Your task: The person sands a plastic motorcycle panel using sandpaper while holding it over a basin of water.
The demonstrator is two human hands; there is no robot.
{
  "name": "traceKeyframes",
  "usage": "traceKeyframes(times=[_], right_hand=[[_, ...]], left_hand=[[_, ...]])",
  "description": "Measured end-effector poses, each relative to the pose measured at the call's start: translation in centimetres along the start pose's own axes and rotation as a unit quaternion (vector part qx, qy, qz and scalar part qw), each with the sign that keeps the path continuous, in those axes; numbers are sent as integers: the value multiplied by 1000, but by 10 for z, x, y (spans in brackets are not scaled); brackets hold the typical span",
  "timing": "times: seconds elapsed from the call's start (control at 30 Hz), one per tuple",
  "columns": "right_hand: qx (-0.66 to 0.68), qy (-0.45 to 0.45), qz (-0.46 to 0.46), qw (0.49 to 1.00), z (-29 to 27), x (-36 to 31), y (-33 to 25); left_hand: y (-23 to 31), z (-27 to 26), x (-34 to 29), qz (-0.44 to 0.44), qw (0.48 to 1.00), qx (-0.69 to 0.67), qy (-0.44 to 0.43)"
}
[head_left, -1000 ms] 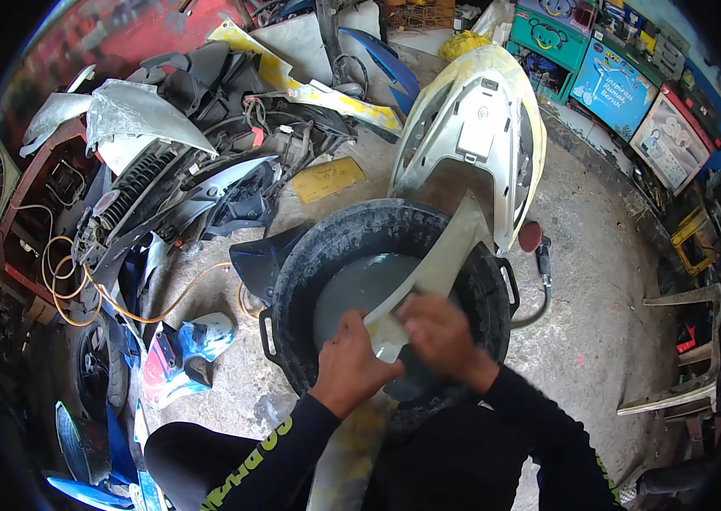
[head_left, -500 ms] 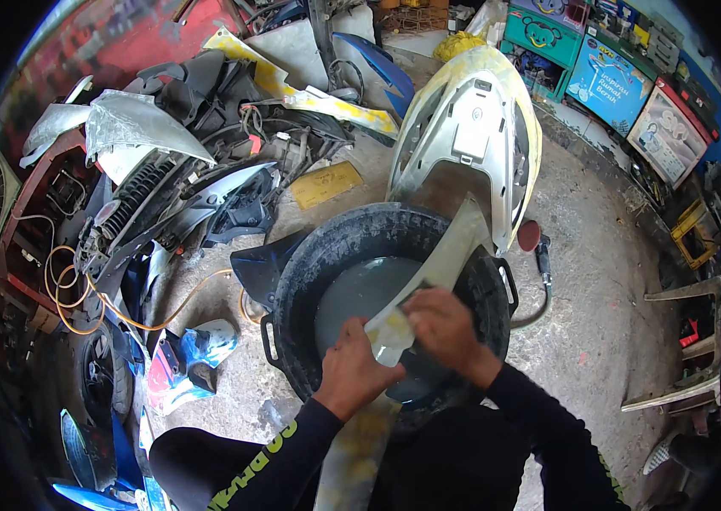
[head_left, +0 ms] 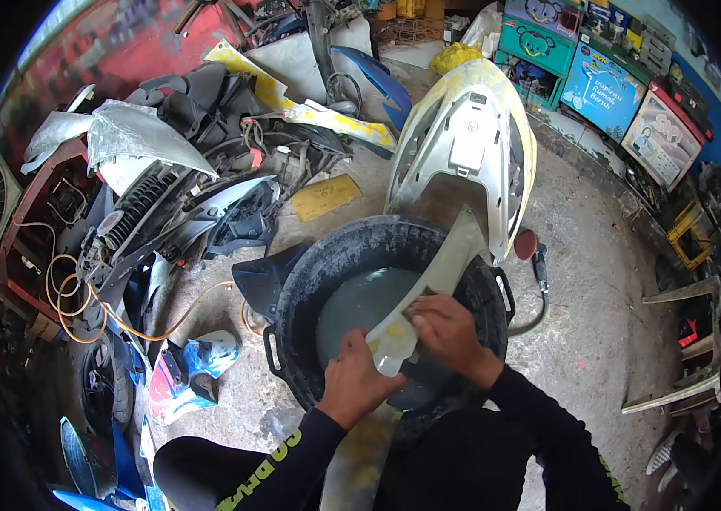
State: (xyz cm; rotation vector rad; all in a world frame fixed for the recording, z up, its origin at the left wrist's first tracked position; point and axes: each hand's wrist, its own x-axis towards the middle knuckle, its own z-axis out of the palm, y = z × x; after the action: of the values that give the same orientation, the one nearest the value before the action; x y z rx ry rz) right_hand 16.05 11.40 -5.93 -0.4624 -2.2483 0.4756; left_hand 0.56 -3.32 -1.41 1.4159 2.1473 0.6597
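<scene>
A long, curved motorcycle body panel (head_left: 450, 255), pale grey-green with yellowish patches, slants over a black tub (head_left: 297, 277) of cloudy water (head_left: 348, 311). Its lower end is gripped by my left hand (head_left: 357, 380), thumb and fingers on opposite edges. My right hand (head_left: 452, 336) has its fingers bent together against the panel's middle, on a small dark piece that looks like sandpaper (head_left: 414, 300), mostly covered by the fingertips. Below my hands, a second yellow-patched panel (head_left: 359, 460) lies between my legs against the tub.
Beyond the tub stands a large silver-and-yellow fairing (head_left: 509, 153). A sander with a round red pad (head_left: 526, 245) lies to the right. Motorcycle parts (head_left: 199, 179) pile up at the left, with an orange hose (head_left: 156, 326) on the floor. A broken chair (head_left: 701, 345) is far right.
My right hand has shifted slightly down along the panel and now shows sharp instead of blurred. The left hand keeps its grip on the lower end, and the view has tilted a little.
</scene>
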Motion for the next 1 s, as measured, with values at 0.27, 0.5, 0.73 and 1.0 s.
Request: traceKeyframes(times=[0.27,0.5,0.73,1.0], right_hand=[[-43,5,-18,999,-2,0,3],[0,-2,18,1000,-6,3,1],[34,5,-32,999,-7,5,5],[0,2,-40,999,-6,3,2]], left_hand=[[3,-1,2,10,999,-26,24],[-4,-1,0,22,999,-17,17],[4,-6,-2,17,1000,-17,15],[4,-2,2,28,1000,-7,12]])
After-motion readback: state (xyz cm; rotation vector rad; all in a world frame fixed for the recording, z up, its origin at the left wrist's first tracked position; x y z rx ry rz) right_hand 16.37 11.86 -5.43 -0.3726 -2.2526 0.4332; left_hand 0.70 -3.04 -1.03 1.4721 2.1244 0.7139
